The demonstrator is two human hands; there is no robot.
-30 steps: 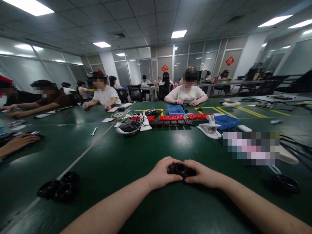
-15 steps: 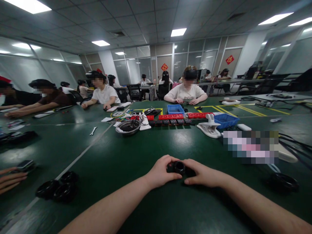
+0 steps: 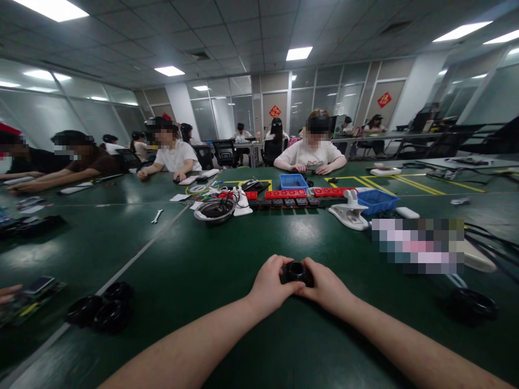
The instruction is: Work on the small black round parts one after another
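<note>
The left hand [image 3: 271, 283] and the right hand [image 3: 326, 287] meet at the centre of the green table [image 3: 194, 259], both closed around a small black round part [image 3: 297, 272] with a circular opening facing up. The part sits between the two hands, gripped from either side by fingers and thumbs, just above or on the table surface (contact with the table cannot be told from this view). Both forearms extend from the lower edge of the frame toward the part. To the left, near the table's seam line, lies a cluster of black rings [image 3: 99, 310], well apart from the hands. To the right, near the table edge, lies another black ring [image 3: 472, 307]. Farther up the table stand a metal bowl [image 3: 214, 209] holding dark items, a row of red and black blocks [image 3: 290, 198], two blue bins [image 3: 377, 201], a white clamp-like tool [image 3: 348, 212] and a small wrench [image 3: 156, 216]. Other people sit at the far side and along the left side, their hands on the table. At the far left edge, another person's fingertips [image 3: 7, 293] touch a small circuit board [image 3: 34, 289].
</note>
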